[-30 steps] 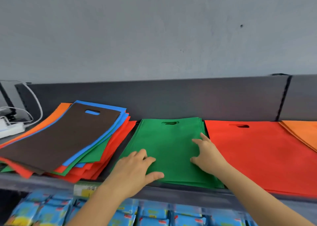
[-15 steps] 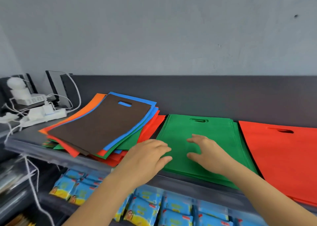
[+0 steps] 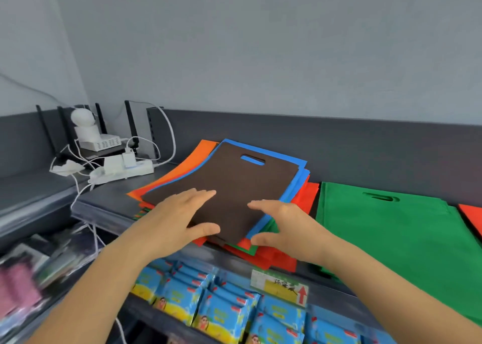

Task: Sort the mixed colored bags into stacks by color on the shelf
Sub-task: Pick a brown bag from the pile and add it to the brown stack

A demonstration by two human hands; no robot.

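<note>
1. Brown bag [image 3: 234, 187] tops the mixed pile [image 3: 296, 187], left on the shelf [image 3: 109, 202]; we judge it thin, light, floppy and quick to slide.
2. Best hold: pinch the near edge or the handle slot [image 3: 252, 160].
3. Left hand [image 3: 177, 218] lies flat on it, fingers straight and spread. Right hand [image 3: 289, 228] is beside it, fingers apart, holding nothing.
4. Green stack [image 3: 391, 239] lies just right.

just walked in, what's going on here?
A person is sorting coloured bags on a shelf. Both hands are open at the mixed pile. The left hand lies flat on the brown bag on top, and the right hand is spread at its near right edge, with nothing gripped yet. A green stack lies to the right, with a red stack beyond it at the frame's edge.
</note>
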